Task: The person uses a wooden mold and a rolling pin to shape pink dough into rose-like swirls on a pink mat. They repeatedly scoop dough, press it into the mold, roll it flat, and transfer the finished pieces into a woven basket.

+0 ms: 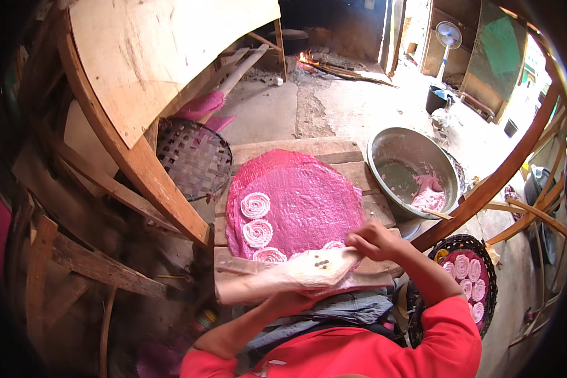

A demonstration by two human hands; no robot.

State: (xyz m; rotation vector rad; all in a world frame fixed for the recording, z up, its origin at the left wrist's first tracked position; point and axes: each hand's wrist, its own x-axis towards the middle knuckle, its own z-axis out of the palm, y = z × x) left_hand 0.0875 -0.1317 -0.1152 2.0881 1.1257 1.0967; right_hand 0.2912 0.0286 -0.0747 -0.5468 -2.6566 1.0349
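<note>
Across my lap I hold a pale wooden press-like tool [309,271] with small dark marks on its face; its left end is blurred. My right hand [372,240] is closed around the tool's right end. From below, my left hand [291,303] grips the tool's near side, its fingers mostly hidden underneath. Just beyond lies a round tray covered in pink plastic sheet [302,195]. White-pink coiled noodle rounds sit along its left and near edges, one [256,205] at upper left and another [257,233] below it. The tool partly covers the nearest ones.
The tray rests on a wooden plank bench [315,148]. A grey basin [390,183] with pink dough [429,192] stands at right. Below it, a dark basket [416,321] holds several coils. A woven tray [195,154] leans at left, near a curved wooden frame [145,170]. A fire [305,60] burns at the back.
</note>
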